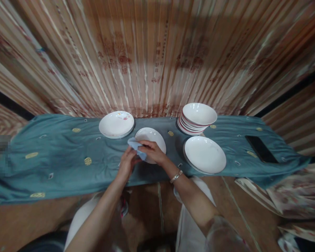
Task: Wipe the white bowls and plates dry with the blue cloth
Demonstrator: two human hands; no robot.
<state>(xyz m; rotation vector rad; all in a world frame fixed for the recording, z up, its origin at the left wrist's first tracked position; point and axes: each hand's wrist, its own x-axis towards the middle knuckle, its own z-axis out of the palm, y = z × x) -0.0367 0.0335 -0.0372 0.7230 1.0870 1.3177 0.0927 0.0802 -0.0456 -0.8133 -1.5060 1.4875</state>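
A crumpled light-blue cloth (135, 143) is between my two hands, in front of the near left part of a white plate (155, 136). My right hand (152, 152) is closed on the cloth from the right, with a bracelet on its wrist. From the left, my left hand (127, 161) closes on the cloth's lower edge; some of its fingertips are hidden. The plate's near edge is partly covered by my hands, and I cannot tell whether either one also touches it.
Behind on the left is a short stack of white plates (115, 125) with a floral print. On the right stand a stack of red-rimmed bowls (198, 115) and stacked white plates (205, 154). A black phone (261, 149) lies farther right on the green tablecloth (68, 147). Patterned curtains (147, 52) hang behind.
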